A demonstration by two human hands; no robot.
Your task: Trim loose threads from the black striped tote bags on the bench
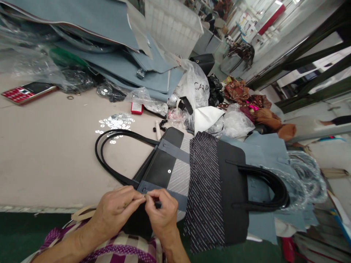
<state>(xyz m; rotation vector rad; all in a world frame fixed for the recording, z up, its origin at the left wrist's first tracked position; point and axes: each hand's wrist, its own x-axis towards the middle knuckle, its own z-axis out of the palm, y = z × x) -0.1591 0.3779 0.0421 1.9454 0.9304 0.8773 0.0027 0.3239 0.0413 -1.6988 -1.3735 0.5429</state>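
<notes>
A black bag piece (160, 166) with blue-grey straps and long looped handles (100, 155) lies at the table's front edge. Over its lower strap (178, 199), my left hand (117, 204) and my right hand (163, 208) meet at the fingertips. Both hands are closed in a pinch; whatever is between the fingers is too small to make out. One small white disc (169, 171) rests on the black panel. Beyond the handles lies a scattered pile of small white discs (119, 122).
Right of the hands, striped and black bag pieces (233, 190) lie stacked with their handles. Blue-grey sheets (109, 54) and plastic bags (196, 86) fill the back. A red calculator-like object (27, 92) is at the left, a small red box (136, 108) behind the discs.
</notes>
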